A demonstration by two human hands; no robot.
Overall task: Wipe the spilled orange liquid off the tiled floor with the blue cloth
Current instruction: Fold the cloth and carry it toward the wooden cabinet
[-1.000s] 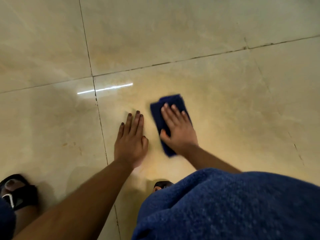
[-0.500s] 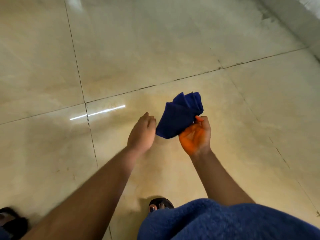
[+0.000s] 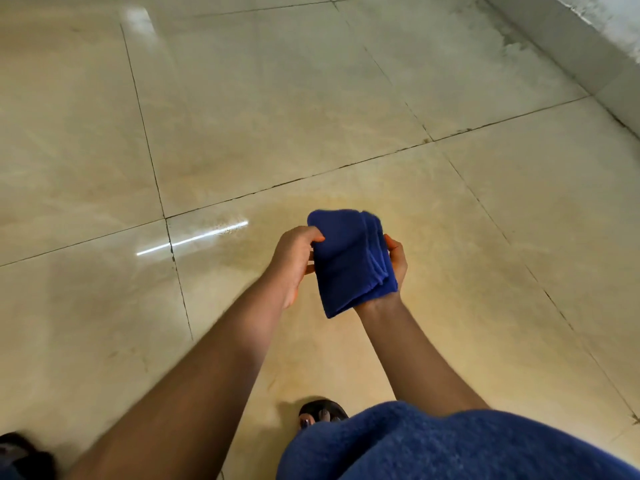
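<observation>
A sandalled foot (image 3: 322, 412) and blue-clad knee (image 3: 433, 445) frame the nearest ground. Above them, the blue cloth (image 3: 349, 265), pressed to the tiled floor (image 3: 485, 237) a second ago, is now lifted clear and folded; the left hand (image 3: 294, 258) pinches its edge while the right hand (image 3: 394, 261) cups it from behind, likely seeking a clean face. A faint orange film (image 3: 346, 348) remains, so wiping isn't finished. Beyond, a wall base (image 3: 571, 46). No writing is visible.
</observation>
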